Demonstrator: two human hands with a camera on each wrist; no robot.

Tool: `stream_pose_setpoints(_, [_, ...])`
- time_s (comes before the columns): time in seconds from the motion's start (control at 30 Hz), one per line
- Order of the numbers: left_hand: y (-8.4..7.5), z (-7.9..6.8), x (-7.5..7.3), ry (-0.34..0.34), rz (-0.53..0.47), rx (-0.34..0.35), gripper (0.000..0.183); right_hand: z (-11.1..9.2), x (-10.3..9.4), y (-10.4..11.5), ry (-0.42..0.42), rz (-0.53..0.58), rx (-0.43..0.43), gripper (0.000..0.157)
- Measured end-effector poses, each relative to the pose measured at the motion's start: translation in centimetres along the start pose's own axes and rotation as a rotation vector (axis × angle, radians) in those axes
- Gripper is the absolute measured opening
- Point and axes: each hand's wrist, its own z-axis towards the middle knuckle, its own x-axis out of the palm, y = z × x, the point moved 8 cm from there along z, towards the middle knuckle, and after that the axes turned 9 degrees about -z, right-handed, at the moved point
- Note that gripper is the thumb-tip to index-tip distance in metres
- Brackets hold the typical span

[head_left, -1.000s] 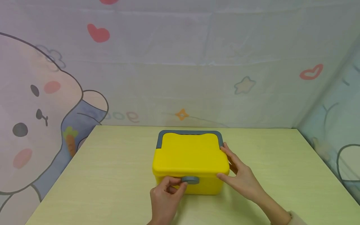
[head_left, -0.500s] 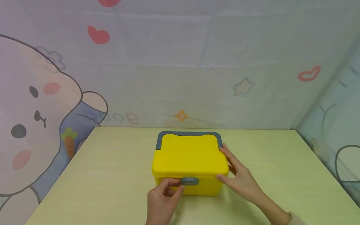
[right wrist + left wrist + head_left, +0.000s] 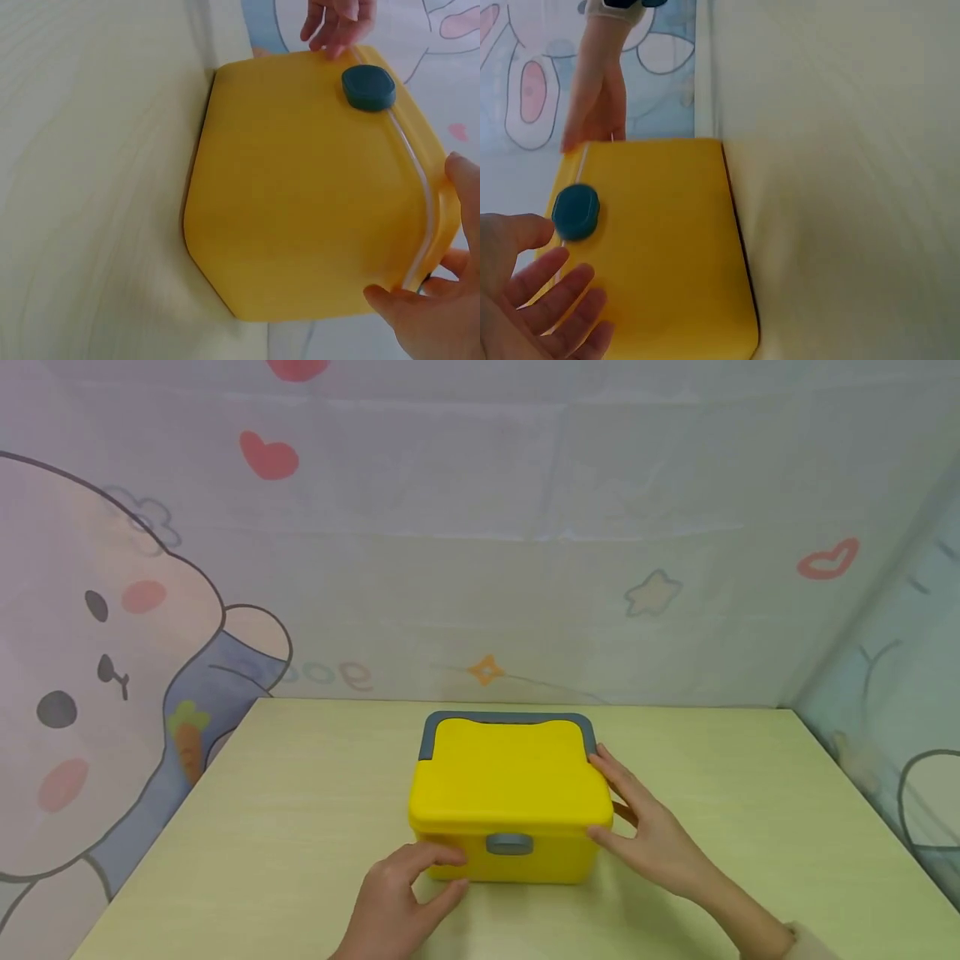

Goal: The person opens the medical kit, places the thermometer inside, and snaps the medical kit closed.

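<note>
A yellow storage box (image 3: 512, 777) stands on the table with its lid down. A grey handle (image 3: 517, 717) lies folded along the lid's back edge. On the front, just under the lid, is an oval grey latch (image 3: 510, 844), dark teal in both wrist views. My left hand (image 3: 401, 893) is at the front left of the box, its thumb and fingers apart with nothing between them. In the left wrist view its spread fingers (image 3: 574, 289) overlap the box beside the latch. My right hand (image 3: 660, 847) holds the lid's right end, thumb at the front corner, fingers along the side.
The pale wooden table (image 3: 315, 793) extends on both sides of the box. Behind it hangs a printed cloth (image 3: 450, 568) with a cartoon animal, hearts and a star; more cloth hangs along the right side.
My left hand has let go of the latch and moved left and toward me, thumb and fingers parting. The right hand has stayed at the lid's right end; the box stands as before.
</note>
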Motion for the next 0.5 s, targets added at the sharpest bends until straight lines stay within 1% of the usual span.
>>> stream_pose_setpoints(0.07, [0.3,0.1,-0.5,0.011,0.035,0.013,0.023,0.0,-0.3,0.0,0.02,0.001,-0.018,0.07])
stream_pose_setpoints(0.13, [0.6,0.2,-1.3,0.001,0.081,0.007,0.024,0.0,-0.8,0.0,0.017,-0.028,-0.052,0.064])
stream_pose_setpoints(0.23, [1.1,0.6,-2.4,-0.007,0.129,-0.003,0.023,0.1,-1.9,0.2,-0.035,-0.116,-0.112,0.055])
stream_pose_setpoints(0.3, [1.6,0.9,-3.1,-0.012,0.148,0.009,0.023,0.2,-2.6,0.2,-0.079,-0.187,-0.156,0.05])
stream_pose_setpoints(0.4, [2.3,1.5,-4.0,-0.015,0.169,0.049,0.02,0.3,-3.5,0.1,-0.135,-0.283,-0.208,0.046])
stream_pose_setpoints(0.5, [3.0,2.2,-4.7,-0.031,0.225,0.096,0.019,0.4,-4.0,-0.2,-0.171,-0.364,-0.247,0.044])
